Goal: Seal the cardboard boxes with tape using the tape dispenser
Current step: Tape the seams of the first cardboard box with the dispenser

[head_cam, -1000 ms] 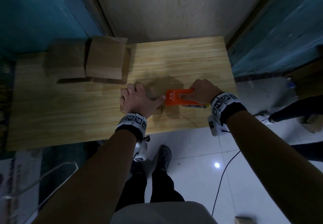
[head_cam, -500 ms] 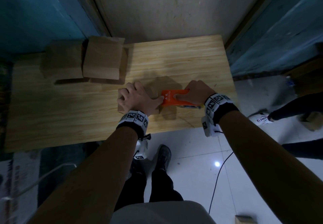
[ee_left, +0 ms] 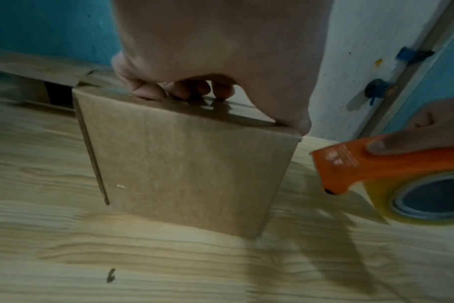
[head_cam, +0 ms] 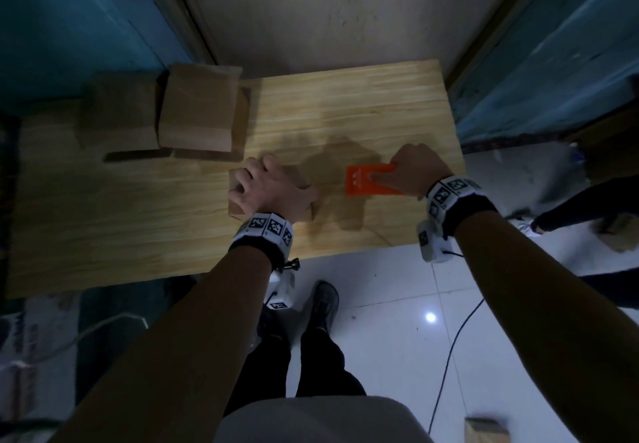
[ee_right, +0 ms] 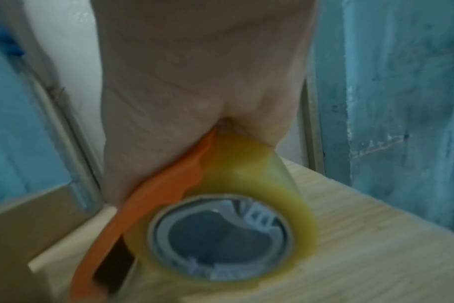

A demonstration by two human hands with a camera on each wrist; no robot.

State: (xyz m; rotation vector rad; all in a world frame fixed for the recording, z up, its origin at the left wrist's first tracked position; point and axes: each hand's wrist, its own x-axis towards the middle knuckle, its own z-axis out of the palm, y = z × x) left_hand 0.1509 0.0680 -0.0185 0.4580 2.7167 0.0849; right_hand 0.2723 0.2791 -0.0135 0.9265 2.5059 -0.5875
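Observation:
A small cardboard box [head_cam: 236, 208] stands near the table's front edge, its brown side filling the left wrist view [ee_left: 189, 168]. My left hand [head_cam: 269, 190] holds it from above, bent fingertips [ee_left: 169, 91] on its shiny top and thumb along its right edge. To the right, clear of the box, my right hand [head_cam: 413, 169] grips the orange tape dispenser [head_cam: 366, 181] just above the table. Its yellowish tape roll [ee_left: 428, 198] shows in both wrist views [ee_right: 220, 231]. The dispenser's nose [ee_left: 332, 164] points at the box with a gap between them.
Two more cardboard boxes [head_cam: 198, 110] [head_cam: 117, 114] stand at the wooden table's [head_cam: 121, 228] back left. A wall and blue door frames close in behind. Another person's legs [head_cam: 587, 214] are on the tiled floor to the right, and a cable [head_cam: 449, 356] runs there.
The right hand has drawn the dispenser to the right, off the box's right edge, opening a gap. The left hand stays on the box.

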